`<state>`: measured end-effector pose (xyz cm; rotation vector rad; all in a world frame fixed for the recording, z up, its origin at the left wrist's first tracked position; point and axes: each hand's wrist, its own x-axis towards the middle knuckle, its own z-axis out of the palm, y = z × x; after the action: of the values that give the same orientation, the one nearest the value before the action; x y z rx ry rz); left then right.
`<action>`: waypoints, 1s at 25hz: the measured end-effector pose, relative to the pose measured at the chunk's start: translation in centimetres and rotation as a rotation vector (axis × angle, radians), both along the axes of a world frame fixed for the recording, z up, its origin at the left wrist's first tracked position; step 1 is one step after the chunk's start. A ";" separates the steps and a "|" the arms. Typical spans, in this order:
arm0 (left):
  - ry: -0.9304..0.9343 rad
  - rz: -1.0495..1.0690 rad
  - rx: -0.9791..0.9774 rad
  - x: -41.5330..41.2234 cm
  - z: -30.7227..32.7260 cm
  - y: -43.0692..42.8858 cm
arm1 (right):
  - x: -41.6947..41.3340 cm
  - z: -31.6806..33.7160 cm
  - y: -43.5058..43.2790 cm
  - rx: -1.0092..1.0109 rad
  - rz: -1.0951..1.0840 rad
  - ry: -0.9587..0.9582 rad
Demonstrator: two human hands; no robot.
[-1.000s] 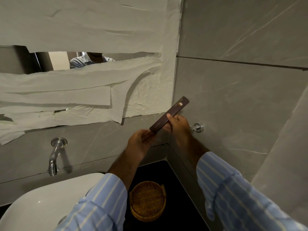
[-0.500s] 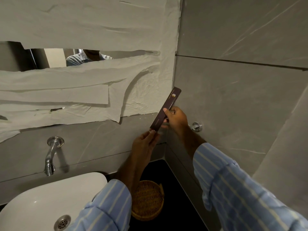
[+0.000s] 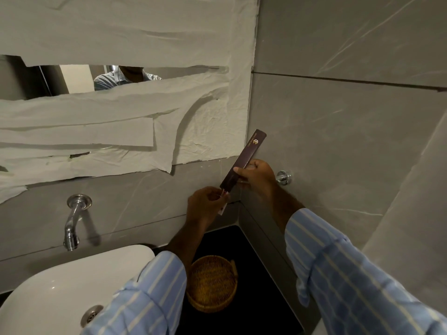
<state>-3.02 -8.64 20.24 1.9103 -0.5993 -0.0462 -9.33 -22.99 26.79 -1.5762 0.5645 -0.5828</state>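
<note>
Right hand point(image 3: 257, 176): fingers and thumb curled round a box point(image 3: 245, 155), gripping it a little below its middle. Thumb lies across the near face, fingers are behind.

Box: long, slim, dark maroon, with a small gold logo near the top end. It is held in the air, tilted, with the top end up and to the right and the lower end down and to the left. It sits in front of the wall corner, above the desk point(image 3: 263, 293), touching nothing but the hands.

Left hand point(image 3: 205, 205): fingers bent, fingertips pinching at the box's lower end. A small pale bit shows just under the fingers there; cannot tell whether it is a flap or something else.

Both forearms are in striped light-blue sleeves point(image 3: 338, 274), rolled back from the wrists.

Below the hands is a round woven basket point(image 3: 211, 284) on the dark desk, close to the left sleeve. A white sink point(image 3: 60, 286) is at lower left, with its drain in view. A chrome tap point(image 3: 72, 221) comes out of the wall above it.

The mirror point(image 3: 72, 78) is mostly covered with paper strips point(image 3: 121, 32); a narrow gap is left bare. A chrome peg point(image 3: 284, 177) is on the right wall, just beside the right hand. Grey tiles all round.
</note>
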 end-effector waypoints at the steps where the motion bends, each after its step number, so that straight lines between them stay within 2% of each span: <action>1: -0.032 -0.024 0.046 0.2 0.1 0.0 | -0.1 -0.1 0.0 -0.004 0.010 0.002; 7: 0.004 -0.056 0.187 1.0 -0.3 0.4 | -0.2 0.4 -0.2 -0.019 -0.041 -0.030; 13: 0.007 -0.090 0.138 0.4 -0.1 0.4 | -0.2 0.1 0.0 -0.031 0.013 -0.037; 16: 0.016 -0.086 0.187 0.6 -0.5 0.9 | -0.4 0.2 -0.3 -0.006 -0.001 -0.045; 20: -0.104 -0.096 0.271 0.9 -2.1 2.8 | -0.8 0.6 -1.2 0.024 -0.048 -0.106; 25: -0.124 -0.151 0.160 1.1 -5.3 6.3 | -1.5 1.4 -2.2 -0.025 -0.161 -0.222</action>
<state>-1.88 -2.30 14.98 2.0297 -0.8446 -0.0752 -10.81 -25.21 28.21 -1.4744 0.5199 -0.8781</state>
